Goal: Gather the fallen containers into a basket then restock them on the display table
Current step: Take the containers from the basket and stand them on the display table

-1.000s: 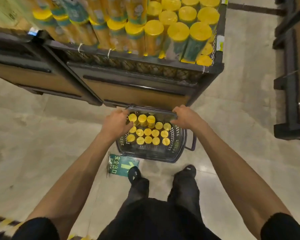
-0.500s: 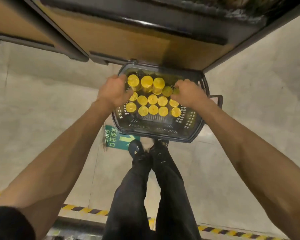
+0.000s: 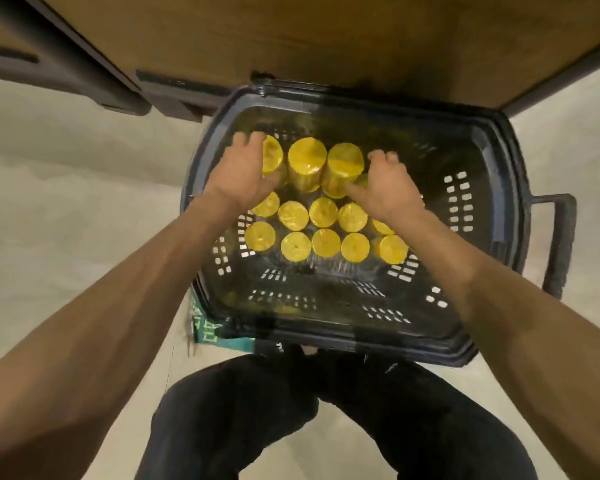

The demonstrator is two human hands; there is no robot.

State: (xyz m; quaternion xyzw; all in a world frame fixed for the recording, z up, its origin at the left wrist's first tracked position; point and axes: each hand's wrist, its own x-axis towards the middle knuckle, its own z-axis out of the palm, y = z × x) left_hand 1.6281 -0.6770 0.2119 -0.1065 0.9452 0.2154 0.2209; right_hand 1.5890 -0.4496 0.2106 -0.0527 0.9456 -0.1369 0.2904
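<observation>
Containers (image 3: pixel 323 212) with yellow lids stand upright in a dark plastic basket (image 3: pixel 506 174) on a pale floor (image 3: pixel 66 202), its far end tucked just under the wooden panel of the display table (image 3: pixel 326 39). A person leans over it, both bare arms reaching in. The left hand (image 3: pixel 243 174) curls its fingers round the leftmost container of the back row (image 3: pixel 307 157), three that sit higher than the two rows nearer the camera. The right hand (image 3: pixel 390 183) meets the row's other end, thumb laid against the rightmost one and fingers curled beyond it. The basket's handle (image 3: pixel 561 244) hangs out to the right. A green floor sign (image 3: pixel 205 332) shows from beneath its near-left corner, beside black trousers (image 3: pixel 326 417).
</observation>
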